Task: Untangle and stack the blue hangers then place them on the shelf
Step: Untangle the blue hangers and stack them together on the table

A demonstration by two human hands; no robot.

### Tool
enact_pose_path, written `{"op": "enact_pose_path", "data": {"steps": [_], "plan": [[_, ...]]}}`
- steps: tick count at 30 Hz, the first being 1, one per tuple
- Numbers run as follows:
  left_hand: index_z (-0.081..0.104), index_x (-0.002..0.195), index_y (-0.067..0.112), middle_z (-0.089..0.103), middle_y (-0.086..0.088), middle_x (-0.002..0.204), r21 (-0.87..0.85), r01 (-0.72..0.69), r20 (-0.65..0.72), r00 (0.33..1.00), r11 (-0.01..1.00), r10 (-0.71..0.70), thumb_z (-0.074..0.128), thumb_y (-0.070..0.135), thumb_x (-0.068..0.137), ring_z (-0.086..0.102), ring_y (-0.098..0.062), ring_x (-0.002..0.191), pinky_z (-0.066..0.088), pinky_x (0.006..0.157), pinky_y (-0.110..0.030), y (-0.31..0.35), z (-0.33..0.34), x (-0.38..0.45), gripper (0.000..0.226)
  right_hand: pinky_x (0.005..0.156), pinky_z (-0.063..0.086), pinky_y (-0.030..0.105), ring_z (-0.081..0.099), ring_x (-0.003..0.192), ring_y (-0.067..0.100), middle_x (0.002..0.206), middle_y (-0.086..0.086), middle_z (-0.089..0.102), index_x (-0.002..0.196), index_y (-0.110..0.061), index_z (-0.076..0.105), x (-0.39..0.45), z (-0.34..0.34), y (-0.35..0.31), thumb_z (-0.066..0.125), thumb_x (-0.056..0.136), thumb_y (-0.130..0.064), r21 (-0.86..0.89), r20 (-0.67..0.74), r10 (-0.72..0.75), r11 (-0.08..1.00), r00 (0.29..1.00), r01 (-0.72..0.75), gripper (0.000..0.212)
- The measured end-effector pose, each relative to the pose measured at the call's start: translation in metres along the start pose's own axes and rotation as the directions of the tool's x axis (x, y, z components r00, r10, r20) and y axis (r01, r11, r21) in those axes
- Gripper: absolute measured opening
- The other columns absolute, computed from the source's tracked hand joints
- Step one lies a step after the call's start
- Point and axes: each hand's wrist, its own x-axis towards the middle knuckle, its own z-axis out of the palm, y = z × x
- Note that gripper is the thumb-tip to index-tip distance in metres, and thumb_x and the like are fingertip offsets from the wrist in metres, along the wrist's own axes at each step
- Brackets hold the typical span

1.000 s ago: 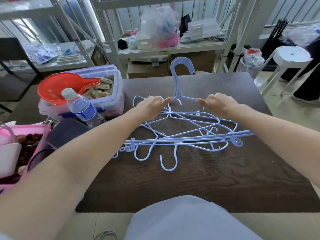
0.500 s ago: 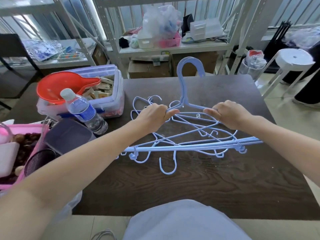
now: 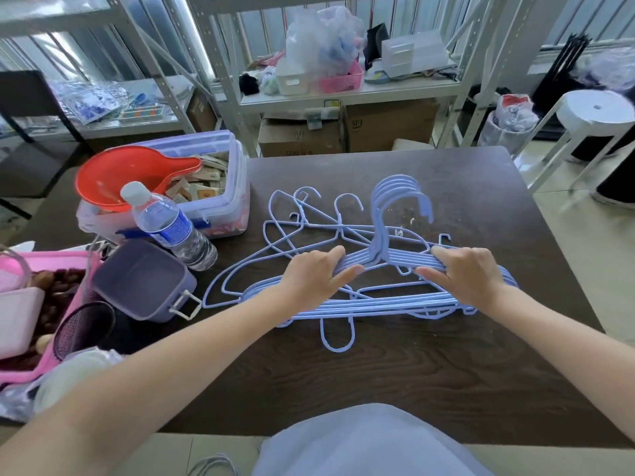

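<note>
Hangers lay in two groups on the dark worktop (image 3: pixel 446 372). An aligned bundle of blue hangers (image 3: pixel 395 259) sat at the middle, its hooks nested together and pointing toward the far edge, its bottom bars lined up along the near side. The left hand (image 3: pixel 316 276) gripped the bundle's left shoulder, fingers (image 3: pixel 338 255) curled over the top of the wires and the thumb pressing from the near side. The right hand (image 3: pixel 470 276) held the right shoulder the same way, its fingers closed around the stacked wires. Just left of the bundle and partly under it, a few loose hangers (image 3: pixel 292 231) remained crossed over one another, hooks pointing various ways, and one hook (image 3: pixel 336 334) poked out toward the near edge beneath the bundle.

Stacking looked well along but not finished, since the loose ones still seemed interlocked with the pile. The next move probably called for lifting the bundle clear or drawing each stray out singly, turning its hook to match, before carrying the lot to the white metal shelf (image 3: pixel 343 94) beyond the far edge. A clear plastic box (image 3: pixel 220 201) and a water bottle (image 3: pixel 168 228) stood to the left, near enough to snag a swinging wire.
</note>
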Motion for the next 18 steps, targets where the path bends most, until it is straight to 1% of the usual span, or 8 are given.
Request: {"op": "enact_pose_path", "data": {"steps": [2,4,5,8,10,12,14,18], "plan": [[0.053,0.1,0.006,0.051,-0.002,0.077,-0.208,0.067,-0.003,0.998,0.976,-0.069,0.014,0.057,0.093,0.047,-0.015,0.066,0.032,0.056,-0.023,-0.009,0.0,0.0,0.065,0.048,0.003,0.002,0.048,0.025,0.015,0.035,0.0,0.053,0.052,-0.009,0.056,-0.003,-0.003,-0.004,0.015,0.092,-0.06,0.004,-0.037,0.003,1.0,0.999,-0.003,0.077],[0.053,0.109,0.009,0.057,-0.004,0.089,-0.413,0.254,0.022,0.963,0.875,-0.27,0.025,0.046,0.097,0.054,-0.018,0.08,0.04,0.067,-0.028,-0.03,0.001,0.006,0.048,0.049,0.003,0.001,0.048,0.026,0.014,0.035,0.0,0.053,0.05,-0.008,0.055,-0.009,-0.004,-0.006,0.018,0.092,-0.059,0.014,-0.054,0.011,1.0,0.998,-0.01,0.076],[0.051,0.117,0.009,0.059,-0.007,0.101,-0.412,0.373,0.066,0.922,0.831,-0.381,0.036,0.039,0.097,0.056,-0.021,0.092,0.043,0.077,-0.031,-0.043,0.003,0.01,0.039,0.047,0.008,0.0,0.049,0.026,0.013,0.036,0.0,0.054,0.05,-0.008,0.056,-0.014,-0.002,-0.007,0.019,0.092,-0.06,0.029,-0.057,0.014,1.0,0.998,-0.012,0.076],[0.03,0.141,0.012,0.035,-0.016,0.144,-0.062,0.595,0.26,0.785,0.802,-0.562,0.053,0.036,0.091,0.033,-0.032,0.13,0.032,0.105,-0.042,-0.08,0.011,0.018,0.06,0.033,0.035,0.009,0.055,0.029,0.015,0.04,0.002,0.06,0.056,-0.005,0.065,-0.025,0.002,-0.009,0.018,0.092,-0.06,0.045,-0.103,-0.001,0.999,0.995,0.006,0.081],[0.016,0.147,0.015,0.013,-0.014,0.154,0.067,0.636,0.326,0.715,0.769,-0.619,0.056,0.037,0.09,0.014,-0.032,0.14,0.024,0.111,-0.047,-0.097,0.017,0.016,0.073,0.032,0.039,0.012,0.056,0.029,0.013,0.041,0.003,0.062,0.058,-0.003,0.069,-0.028,0.0,-0.012,0.015,0.094,-0.058,0.015,-0.157,-0.039,0.999,0.987,0.042,0.084],[0.011,0.148,0.015,0.008,-0.013,0.155,0.1,0.689,0.343,0.653,0.718,-0.675,0.056,0.037,0.089,0.012,-0.032,0.141,0.022,0.111,-0.049,-0.108,0.022,0.014,0.077,0.03,0.038,0.011,0.056,0.029,0.012,0.04,0.002,0.062,0.057,-0.003,0.07,-0.029,-0.005,-0.015,0.014,0.094,-0.056,-0.003,-0.192,-0.067,0.998,0.979,0.068,0.086],[0.021,0.145,0.012,0.02,-0.014,0.151,0.14,0.688,0.318,0.65,0.712,-0.691,0.056,0.037,0.09,0.023,-0.032,0.136,0.029,0.108,-0.047,-0.112,0.026,0.013,0.07,0.03,0.038,0.011,0.056,0.029,0.012,0.04,0.002,0.062,0.057,-0.003,0.07,-0.028,-0.005,-0.015,0.014,0.094,-0.057,-0.007,-0.201,-0.073,0.997,0.977,0.073,0.086],[0.047,0.124,0.012,0.05,-0.014,0.128,0.167,0.612,0.247,0.733,0.773,-0.634,0.049,0.037,0.093,0.045,-0.03,0.118,0.041,0.095,-0.042,-0.109,0.023,0.017,0.04,0.032,0.04,0.011,0.056,0.029,0.012,0.041,0.001,0.062,0.059,-0.003,0.069,-0.026,0.0,-0.01,0.015,0.093,-0.058,0.024,-0.188,-0.047,0.998,0.981,0.053,0.084]]}}
